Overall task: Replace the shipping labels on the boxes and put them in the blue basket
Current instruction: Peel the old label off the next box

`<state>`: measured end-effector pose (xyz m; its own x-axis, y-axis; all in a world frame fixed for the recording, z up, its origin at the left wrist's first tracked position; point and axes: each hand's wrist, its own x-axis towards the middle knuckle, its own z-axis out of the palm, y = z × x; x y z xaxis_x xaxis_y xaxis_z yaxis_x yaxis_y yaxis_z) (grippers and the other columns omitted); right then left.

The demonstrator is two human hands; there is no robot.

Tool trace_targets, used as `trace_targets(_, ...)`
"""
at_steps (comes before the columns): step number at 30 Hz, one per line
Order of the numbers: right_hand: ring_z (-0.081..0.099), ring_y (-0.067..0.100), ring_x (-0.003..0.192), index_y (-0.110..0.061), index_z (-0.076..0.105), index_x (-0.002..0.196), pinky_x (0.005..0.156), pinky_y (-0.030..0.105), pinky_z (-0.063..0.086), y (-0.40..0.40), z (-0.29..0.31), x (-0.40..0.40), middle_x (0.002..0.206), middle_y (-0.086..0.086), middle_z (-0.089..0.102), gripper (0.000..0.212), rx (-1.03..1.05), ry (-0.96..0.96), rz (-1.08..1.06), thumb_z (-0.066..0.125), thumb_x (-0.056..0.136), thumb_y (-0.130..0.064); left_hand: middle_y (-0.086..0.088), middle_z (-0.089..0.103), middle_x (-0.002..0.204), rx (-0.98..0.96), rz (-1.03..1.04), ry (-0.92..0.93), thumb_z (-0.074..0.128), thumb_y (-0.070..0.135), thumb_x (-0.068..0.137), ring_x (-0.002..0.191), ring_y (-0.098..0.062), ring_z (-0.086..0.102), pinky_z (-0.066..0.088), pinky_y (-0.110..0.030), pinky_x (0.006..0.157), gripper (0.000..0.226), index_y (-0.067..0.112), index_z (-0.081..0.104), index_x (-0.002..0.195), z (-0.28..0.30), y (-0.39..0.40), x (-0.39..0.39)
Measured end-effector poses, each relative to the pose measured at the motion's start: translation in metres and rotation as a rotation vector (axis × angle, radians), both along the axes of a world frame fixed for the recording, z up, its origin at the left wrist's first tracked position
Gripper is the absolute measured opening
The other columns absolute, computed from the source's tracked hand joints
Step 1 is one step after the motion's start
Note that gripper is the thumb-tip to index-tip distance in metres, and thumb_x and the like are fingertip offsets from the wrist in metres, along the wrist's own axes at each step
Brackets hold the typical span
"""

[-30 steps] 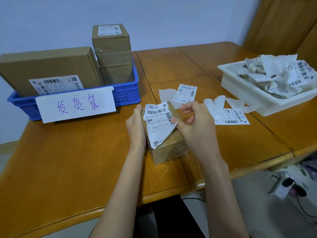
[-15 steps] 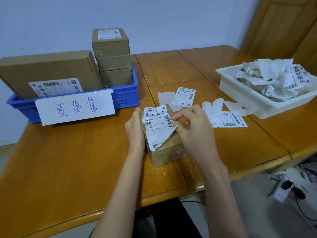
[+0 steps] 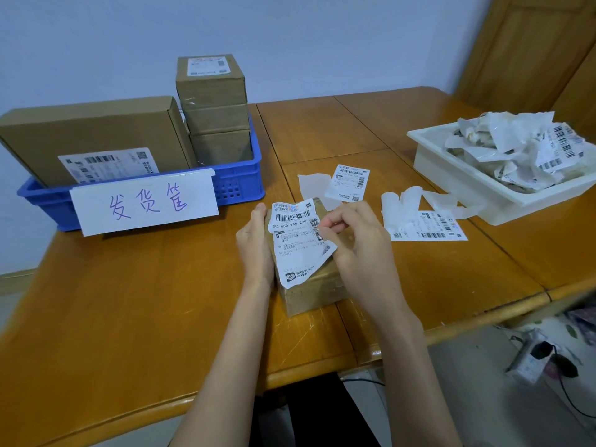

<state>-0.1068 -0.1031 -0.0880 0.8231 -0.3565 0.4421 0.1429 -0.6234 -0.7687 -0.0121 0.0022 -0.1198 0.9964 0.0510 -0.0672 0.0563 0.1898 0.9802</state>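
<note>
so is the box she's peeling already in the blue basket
No, the small cardboard box sits on the wooden table, outside the blue basket.

Glossy wooden table (image 3: 129, 317), matt cardboard box (image 3: 317, 288), seemingly plastic basket (image 3: 238, 183)

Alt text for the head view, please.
A person's right hand peels an old label off a small box steadied by the left hand on a wooden table; a blue basket holds finished boxes, and a white tray holds torn labels.
</note>
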Motion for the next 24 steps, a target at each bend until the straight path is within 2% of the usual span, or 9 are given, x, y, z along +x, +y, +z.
trace_targets(3, 0.055, 0.012, 0.091, -0.019, 0.064, 0.089, 0.075, 0.019, 0.043, -0.004, 0.001, -0.003, 0.093, -0.01, 0.058, 0.012, -0.019, 0.018, 0.033, 0.064, 0.091, -0.008, 0.001, 0.063, 0.065, 0.009, -0.002, 0.011, 0.048, 0.035, 0.1, 0.055, -0.006, 0.056, 0.037, -0.016, 0.048, 0.041, 0.012, 0.058, 0.067, -0.002, 0.0, 0.0)
trace_targets(7, 0.054, 0.004, 0.079, -0.024, 0.068, 0.085, 0.069, 0.011, 0.04, -0.015, 0.016, -0.005, 0.085, -0.007, 0.062, 0.019, 0.029, 0.101, 0.118, 0.063, 0.091, -0.007, -0.009, 0.062, 0.072, 0.005, -0.005, 0.008, 0.048, 0.037, 0.099, 0.063, -0.018, 0.054, 0.036, -0.02, 0.051, 0.039, 0.008, 0.059, 0.075, -0.002, 0.001, 0.0)
trace_targets(9, 0.054, 0.001, 0.072, -0.022, 0.073, 0.083, 0.066, 0.012, 0.043, -0.02, 0.027, -0.004, 0.078, -0.008, 0.066, 0.016, 0.095, 0.185, 0.144, 0.065, 0.09, -0.01, -0.006, 0.061, 0.068, 0.008, 0.003, 0.011, 0.048, 0.036, 0.099, 0.061, -0.016, 0.053, 0.035, -0.019, 0.05, 0.042, 0.008, 0.056, 0.069, -0.002, 0.001, 0.0)
trace_targets(11, 0.054, -0.001, 0.064, -0.02, 0.074, 0.081, 0.066, 0.017, 0.048, -0.02, 0.035, 0.0, 0.07, -0.009, 0.065, 0.008, 0.129, 0.26, 0.125, 0.07, 0.087, -0.016, -0.003, 0.062, 0.066, 0.007, 0.002, 0.006, 0.048, 0.035, 0.1, 0.059, -0.012, 0.053, 0.036, -0.016, 0.047, 0.043, 0.01, 0.057, 0.066, -0.002, 0.0, -0.001)
trace_targets(13, 0.056, 0.001, 0.062, -0.021, 0.071, 0.077, 0.066, 0.02, 0.05, -0.014, 0.039, 0.003, 0.063, -0.011, 0.063, 0.007, 0.132, 0.322, 0.071, 0.075, 0.083, -0.019, -0.007, 0.064, 0.07, 0.0, -0.002, -0.001, 0.047, 0.035, 0.1, 0.061, -0.015, 0.055, 0.036, -0.016, 0.047, 0.042, 0.008, 0.059, 0.071, -0.002, 0.0, -0.001)
trace_targets(17, 0.057, -0.001, 0.065, -0.024, 0.068, 0.077, 0.059, 0.016, 0.041, -0.008, 0.04, 0.008, 0.052, -0.016, 0.056, 0.016, 0.1, 0.373, -0.013, 0.069, 0.083, -0.009, -0.006, 0.068, 0.072, 0.003, 0.002, -0.013, 0.047, 0.036, 0.101, 0.061, -0.014, 0.058, 0.037, -0.017, 0.048, 0.043, 0.012, 0.061, 0.068, -0.004, 0.0, -0.001)
trace_targets(20, 0.056, -0.009, 0.059, -0.022, 0.066, 0.09, 0.051, 0.006, 0.036, -0.007, 0.041, 0.005, 0.049, -0.017, 0.058, 0.019, 0.148, 0.364, 0.037, 0.066, 0.083, -0.005, -0.012, 0.064, 0.075, 0.002, -0.002, -0.034, 0.047, 0.035, 0.101, 0.064, -0.02, 0.054, 0.036, -0.018, 0.049, 0.042, 0.009, 0.06, 0.071, -0.006, 0.0, 0.0)
trace_targets(22, 0.058, -0.01, 0.061, -0.025, 0.058, 0.106, 0.052, 0.003, 0.038, -0.008, 0.04, 0.003, 0.061, -0.008, 0.067, 0.032, 0.185, 0.345, 0.07, 0.068, 0.082, -0.005, -0.008, 0.064, 0.072, -0.001, -0.004, -0.038, 0.047, 0.035, 0.101, 0.062, -0.017, 0.055, 0.036, -0.017, 0.049, 0.042, 0.009, 0.059, 0.07, -0.005, 0.0, 0.0)
trace_targets(24, 0.059, -0.007, 0.062, -0.029, 0.052, 0.112, 0.054, 0.005, 0.039, -0.01, 0.041, 0.002, 0.067, -0.003, 0.07, 0.041, 0.226, 0.335, 0.056, 0.071, 0.082, -0.009, -0.002, 0.064, 0.068, 0.008, 0.0, -0.03, 0.046, 0.035, 0.101, 0.058, -0.01, 0.056, 0.037, -0.015, 0.048, 0.043, 0.011, 0.059, 0.068, -0.005, 0.0, 0.0)
